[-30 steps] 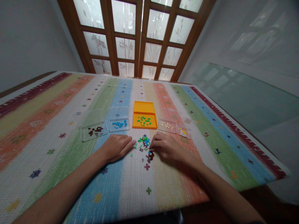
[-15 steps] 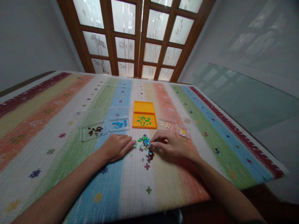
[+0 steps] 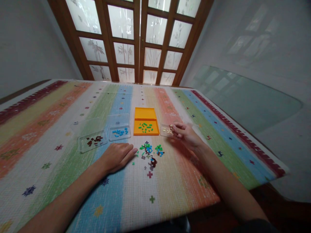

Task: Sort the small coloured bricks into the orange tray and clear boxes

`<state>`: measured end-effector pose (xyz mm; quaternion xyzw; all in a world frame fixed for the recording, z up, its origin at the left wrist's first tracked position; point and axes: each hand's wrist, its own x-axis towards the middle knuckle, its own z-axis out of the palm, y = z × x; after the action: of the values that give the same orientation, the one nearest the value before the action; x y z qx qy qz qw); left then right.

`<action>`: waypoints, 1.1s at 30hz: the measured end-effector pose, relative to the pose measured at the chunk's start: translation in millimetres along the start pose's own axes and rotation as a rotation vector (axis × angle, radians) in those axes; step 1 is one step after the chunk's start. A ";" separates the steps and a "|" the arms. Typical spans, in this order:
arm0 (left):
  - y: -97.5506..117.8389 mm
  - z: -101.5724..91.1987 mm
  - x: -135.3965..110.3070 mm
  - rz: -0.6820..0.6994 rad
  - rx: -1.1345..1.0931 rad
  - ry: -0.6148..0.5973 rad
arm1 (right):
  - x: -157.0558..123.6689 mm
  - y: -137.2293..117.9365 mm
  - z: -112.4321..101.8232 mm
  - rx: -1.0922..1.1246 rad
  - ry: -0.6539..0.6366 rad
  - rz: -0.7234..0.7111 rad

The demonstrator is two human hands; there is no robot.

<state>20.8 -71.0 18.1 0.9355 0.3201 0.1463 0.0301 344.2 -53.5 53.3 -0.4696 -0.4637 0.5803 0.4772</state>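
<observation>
A loose pile of small coloured bricks (image 3: pixel 150 152) lies on the striped tablecloth (image 3: pixel 73 161) in front of me. My left hand (image 3: pixel 116 157) rests flat beside the pile, fingers stretched out, holding nothing. My right hand (image 3: pixel 184 133) is raised over the clear tray of pale bricks (image 3: pixel 166 130), fingertips pinched on a small pale brick. An orange tray (image 3: pixel 146 122) with green bricks stands behind the pile. To its left stand a clear tray of blue bricks (image 3: pixel 119 132) and a clear tray of dark red bricks (image 3: pixel 92 141).
Another small clear tray is mostly hidden behind my right hand. Wooden glass-paned doors (image 3: pixel 136 38) stand beyond the table's far edge. A glass tabletop (image 3: pixel 243 100) lies to the right. The table's near edge runs just below my forearms.
My right hand left the pile and moved back and right to the tray of pale bricks, pinching a small piece. The left hand stayed put. The camera tilted slightly.
</observation>
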 end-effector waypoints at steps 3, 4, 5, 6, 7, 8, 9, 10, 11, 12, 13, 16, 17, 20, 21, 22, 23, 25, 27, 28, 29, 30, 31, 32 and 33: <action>-0.9 0.9 -0.2 0.000 -0.009 -0.007 | 2.8 -2.2 -7.7 -0.010 0.015 -0.016; -1.0 0.9 -0.2 -0.002 -0.014 -0.010 | 3.7 -2.7 -10.3 -0.012 0.019 -0.016; -1.0 0.8 -0.2 -0.005 -0.018 -0.012 | 4.6 -3.2 -13.1 -0.012 0.020 -0.011; -1.0 0.6 -0.2 -0.008 -0.020 -0.014 | 5.6 -3.5 -15.9 -0.009 0.017 -0.004; -1.0 0.4 -0.2 -0.010 -0.019 -0.017 | 6.6 -3.7 -18.6 -0.004 0.011 -0.001; -1.1 0.3 -0.2 -0.011 -0.018 -0.018 | 7.6 -3.8 -21.0 0.003 0.004 -0.003; -1.2 0.2 -0.3 -0.012 -0.015 -0.019 | 8.6 -3.7 -23.1 0.009 -0.004 -0.010; -1.3 0.2 -0.3 -0.013 -0.013 -0.020 | 9.5 -3.6 -24.9 0.015 -0.012 -0.018; -1.4 0.3 -0.3 -0.014 -0.010 -0.021 | 10.3 -3.4 -26.3 0.025 -0.019 -0.024; -1.4 0.5 -0.3 -0.015 -0.009 -0.023 | 10.9 -3.1 -27.4 0.035 -0.027 -0.024; -1.4 0.6 -0.2 -0.016 -0.008 -0.024 | 11.4 -2.8 -28.3 0.047 -0.036 -0.019; -1.2 0.8 0.2 -0.016 -0.006 -0.027 | 12.6 -0.6 -30.8 0.064 -0.049 0.003; -1.1 0.7 0.2 -0.016 -0.005 -0.029 | 13.2 0.6 -31.9 0.050 -0.037 0.005; -1.3 0.4 -0.2 -0.018 0.000 -0.033 | 16.5 4.6 -36.3 -0.095 0.061 -0.027; -1.5 0.5 -0.5 -0.019 0.002 -0.034 | 18.1 5.9 -38.0 -0.177 0.096 -0.055; -1.7 0.6 -0.8 -0.020 0.003 -0.035 | 19.8 7.0 -39.8 -0.265 0.127 -0.092; -1.9 0.8 -1.1 -0.019 0.002 -0.036 | 21.5 7.9 -41.6 -0.353 0.150 -0.138; -2.2 1.2 -1.5 -0.018 0.001 -0.040 | 24.7 9.4 -45.1 -0.518 0.174 -0.233; -2.3 1.3 -1.6 -0.018 0.003 -0.044 | 26.9 10.8 -47.9 -0.659 0.186 -0.302; -2.2 1.3 -1.5 -0.018 0.006 -0.046 | 27.6 11.6 -48.9 -0.720 0.188 -0.325; -2.2 1.2 -1.3 -0.018 0.010 -0.048 | 28.0 12.5 -49.5 -0.774 0.188 -0.343; -2.1 1.2 -1.0 -0.017 0.014 -0.049 | 28.2 13.3 -49.8 -0.819 0.191 -0.360; -2.0 1.1 -0.7 -0.016 0.016 -0.050 | 28.1 14.1 -49.8 -0.856 0.196 -0.374; -1.9 1.0 -0.4 -0.016 0.017 -0.051 | 27.8 14.9 -49.4 -0.887 0.202 -0.388; -1.7 0.9 -0.1 -0.018 0.018 -0.053 | 27.3 15.5 -48.8 -0.914 0.210 -0.401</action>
<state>20.0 -69.7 17.0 0.9365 0.3287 0.1185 0.0313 387.7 -23.8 28.8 -0.5879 -0.7008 0.1649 0.3688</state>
